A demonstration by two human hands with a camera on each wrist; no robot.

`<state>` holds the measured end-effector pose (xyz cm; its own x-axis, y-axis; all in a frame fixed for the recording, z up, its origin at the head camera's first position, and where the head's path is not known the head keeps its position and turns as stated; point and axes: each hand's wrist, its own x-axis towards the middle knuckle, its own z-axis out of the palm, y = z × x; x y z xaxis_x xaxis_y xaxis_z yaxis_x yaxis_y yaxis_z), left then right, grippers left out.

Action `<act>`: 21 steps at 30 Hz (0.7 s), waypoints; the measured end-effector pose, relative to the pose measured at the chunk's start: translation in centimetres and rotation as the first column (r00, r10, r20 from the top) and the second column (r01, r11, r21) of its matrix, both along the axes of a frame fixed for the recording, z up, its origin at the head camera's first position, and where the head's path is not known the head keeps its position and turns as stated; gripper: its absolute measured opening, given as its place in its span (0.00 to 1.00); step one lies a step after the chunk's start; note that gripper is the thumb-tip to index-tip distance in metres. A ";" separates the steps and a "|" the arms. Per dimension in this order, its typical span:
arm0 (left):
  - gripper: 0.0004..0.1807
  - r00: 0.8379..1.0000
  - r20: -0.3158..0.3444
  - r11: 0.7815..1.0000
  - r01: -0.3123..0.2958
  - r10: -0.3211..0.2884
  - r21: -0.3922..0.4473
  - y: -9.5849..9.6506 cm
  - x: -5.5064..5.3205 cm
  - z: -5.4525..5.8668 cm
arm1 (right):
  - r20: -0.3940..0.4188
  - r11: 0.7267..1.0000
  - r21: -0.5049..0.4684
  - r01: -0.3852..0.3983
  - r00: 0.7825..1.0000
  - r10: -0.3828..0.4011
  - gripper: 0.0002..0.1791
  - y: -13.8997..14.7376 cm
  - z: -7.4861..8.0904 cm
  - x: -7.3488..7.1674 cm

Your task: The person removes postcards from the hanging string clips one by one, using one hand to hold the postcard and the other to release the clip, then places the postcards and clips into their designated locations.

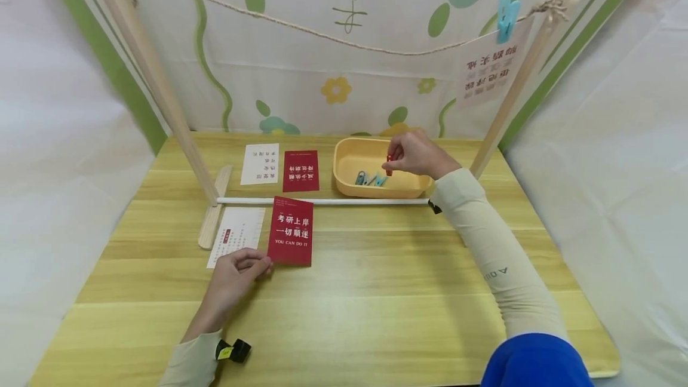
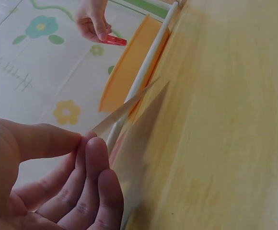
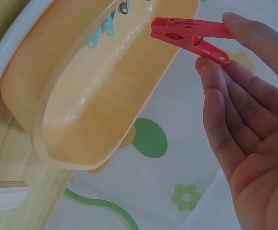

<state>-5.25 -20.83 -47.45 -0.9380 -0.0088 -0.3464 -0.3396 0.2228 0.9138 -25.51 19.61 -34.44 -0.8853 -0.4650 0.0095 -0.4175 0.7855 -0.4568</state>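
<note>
My left hand (image 1: 236, 279) pinches the lower left corner of a red card (image 1: 290, 237) with white lettering, its edge lifted over the wooden table in the left wrist view. Above the yellow basket (image 1: 349, 187), my right hand (image 1: 419, 154) holds a red clothespin (image 3: 191, 38) by its handle ends, between thumb and fingers. Several clothespins (image 1: 371, 180) in blue and grey lie in the basket. Beside the left hand, a white card (image 1: 236, 233) lies on the table, partly under the wooden foot's side.
Twine (image 1: 322, 33) sags between two wooden posts (image 1: 156, 76). At its right end a blue clothespin (image 1: 506, 20) holds a pale card (image 1: 486, 73). A white rod (image 1: 365, 202) joins the posts low down. Behind it lie a white card (image 1: 260, 163) and another red card (image 1: 301, 171).
</note>
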 end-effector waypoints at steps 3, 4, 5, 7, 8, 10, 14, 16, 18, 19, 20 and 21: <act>0.14 1.000 0.012 1.000 0.011 -0.011 -0.002 -0.1 0.1 0.0 | 0.010 1.000 0.008 0.003 1.000 -0.003 0.09 0.0 -0.2 -0.1; 0.14 1.000 0.016 1.000 0.012 -0.012 -0.005 -0.1 0.2 0.1 | 0.017 1.000 0.011 0.004 1.000 -0.004 0.09 0.1 -0.3 -0.1; 0.14 1.000 0.017 1.000 0.012 -0.012 -0.013 -0.1 0.2 0.1 | 0.020 1.000 0.017 0.007 1.000 -0.007 0.09 0.1 -0.3 -0.1; 0.14 1.000 0.015 0.999 0.015 -0.015 -0.032 -0.1 0.2 0.3 | 0.026 1.000 0.027 0.013 1.000 -0.014 0.09 0.2 -0.5 -0.2; 0.13 1.000 0.010 0.999 0.019 -0.019 -0.051 -0.1 0.2 0.3 | 0.027 0.999 0.031 0.015 0.999 -0.016 0.09 0.2 -0.7 -0.2; 0.12 1.000 -0.002 0.994 0.027 -0.028 -0.103 -0.1 0.3 0.3 | 0.033 0.999 0.042 0.022 0.999 -0.024 0.10 0.3 -1.0 -0.3; 0.10 0.998 -0.045 0.973 0.043 -0.055 -0.227 -0.2 0.3 0.2 | 0.047 0.998 0.051 0.027 0.998 -0.029 0.11 0.5 -1.6 -0.6; 0.09 0.996 -0.067 0.961 0.045 -0.066 -0.271 -0.2 0.3 0.2 | 0.050 0.998 0.055 0.025 0.998 -0.028 0.10 0.6 -1.9 -0.7; 0.09 0.993 -0.092 0.949 0.043 -0.076 -0.313 -0.2 0.4 0.2 | 0.049 0.998 0.065 0.022 0.998 -0.026 0.10 0.6 -2.0 -0.9; 0.09 0.992 -0.102 0.941 0.041 -0.080 -0.337 -0.2 0.4 0.2 | 0.047 0.997 0.071 0.021 0.999 -0.024 0.10 0.6 -2.1 -1.0; 0.09 0.990 -0.110 0.933 0.039 -0.084 -0.359 -0.2 0.4 0.3 | 0.046 0.997 0.076 0.023 0.999 -0.026 0.10 0.6 -2.2 -1.0; 0.09 0.989 -0.117 0.922 0.038 -0.089 -0.385 -0.2 0.5 0.4 | 0.046 0.996 0.083 0.023 0.999 -0.027 0.10 0.5 -2.2 -1.0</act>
<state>-4.74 -21.03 -47.04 -0.9774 -0.0551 -0.2043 -0.1979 0.5798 0.7903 -26.55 20.16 -36.63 -0.8953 -0.4399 -0.0702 -0.3764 0.8313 -0.4091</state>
